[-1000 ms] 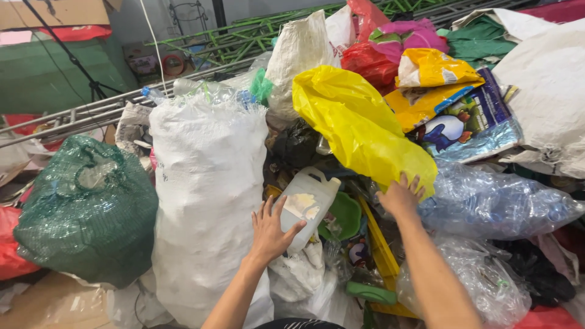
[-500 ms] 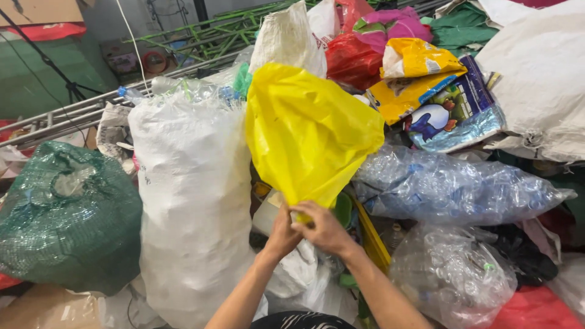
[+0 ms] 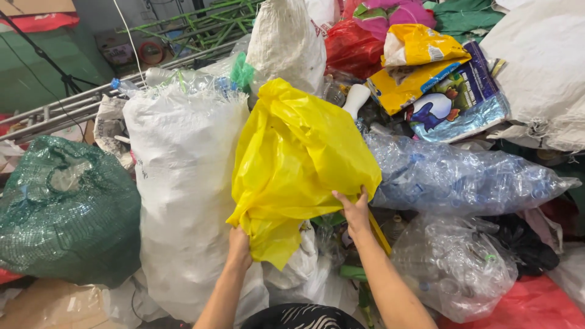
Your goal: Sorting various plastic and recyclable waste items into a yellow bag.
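Presently we have the yellow plastic bag (image 3: 298, 164) up in front of us, crumpled and half spread, held off the heap between the tall white woven sack (image 3: 183, 189) on its left and the clear bag of crushed bottles (image 3: 451, 176) on its right. Our left hand (image 3: 239, 242) has its fingers closed on the bag's lower hem, thin film bunched inside the grip; our right hand (image 3: 354, 210) pinches the right edge, thumb on the near side, the other fingers hidden behind the film. The film looks thin and slack, so we judge tearing the main risk: a hard pull from two small pinch points could split the edge, or let it slip from the right hand, where the hold looks lighter. Its raised folds hide what lies behind, so the top could snag on the pale bottle neck (image 3: 356, 97) or other scraps poking from the pile. Beyond, the white sack stands upright and overfull; a knock from our left forearm might spill loose bottles from its mouth. The green net bag (image 3: 67, 213) sits well apart on the far left.
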